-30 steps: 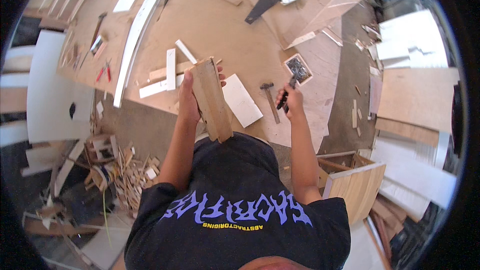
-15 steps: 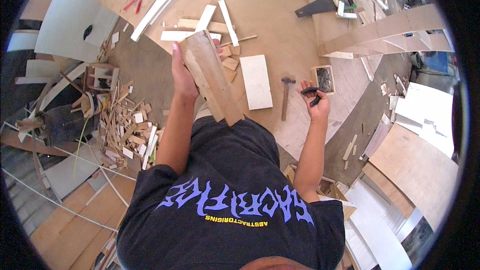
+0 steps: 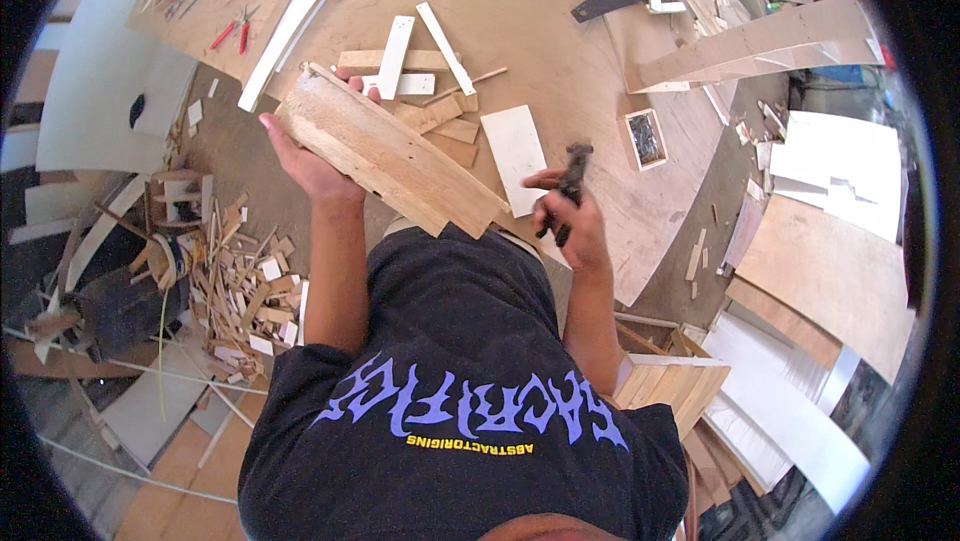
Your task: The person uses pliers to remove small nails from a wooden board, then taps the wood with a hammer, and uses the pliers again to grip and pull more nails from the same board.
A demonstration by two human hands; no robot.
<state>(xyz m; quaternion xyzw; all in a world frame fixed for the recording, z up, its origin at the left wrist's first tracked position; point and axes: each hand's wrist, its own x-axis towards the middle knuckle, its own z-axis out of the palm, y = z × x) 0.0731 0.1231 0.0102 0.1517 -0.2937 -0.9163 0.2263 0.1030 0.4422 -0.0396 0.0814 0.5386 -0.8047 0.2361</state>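
Left hand [image 3: 305,156]: wrapped around the far end of a thick wooden board [image 3: 388,153], thumb on top, fingers curled under; clamped firm, board lifted off the workbench and held in front of the chest, probably to keep it clear of the clutter below.
Wooden board: slanting from the left hand down toward the black T-shirt [image 3: 450,391], near end just above the chest; rough pale face up, a few small dark holes along one edge.
Right hand [image 3: 570,216]: closed around a dark-handled hammer [image 3: 568,186], just right of the board's near end; head pointing up and away, looks like a ready grip rather than a swing.
Hands together or apart: apart, one at each end of the board, not touching.
White offcut [image 3: 515,158]: flat on the workbench [image 3: 520,31], just beyond the board's near end, beside the hammer.
Loose battens [image 3: 395,58]: white and bare strips scattered beyond the board's far end.
Small tray [image 3: 645,138]: dark-lined, right of the board, past the hammer.
Handsaw [image 3: 610,1]: well beyond the board, far side of the bench.
Red-handled pliers [image 3: 232,33]: far left of the board.
Scrap pile [image 3: 235,281]: heap of offcuts on the floor, below and left of the board.
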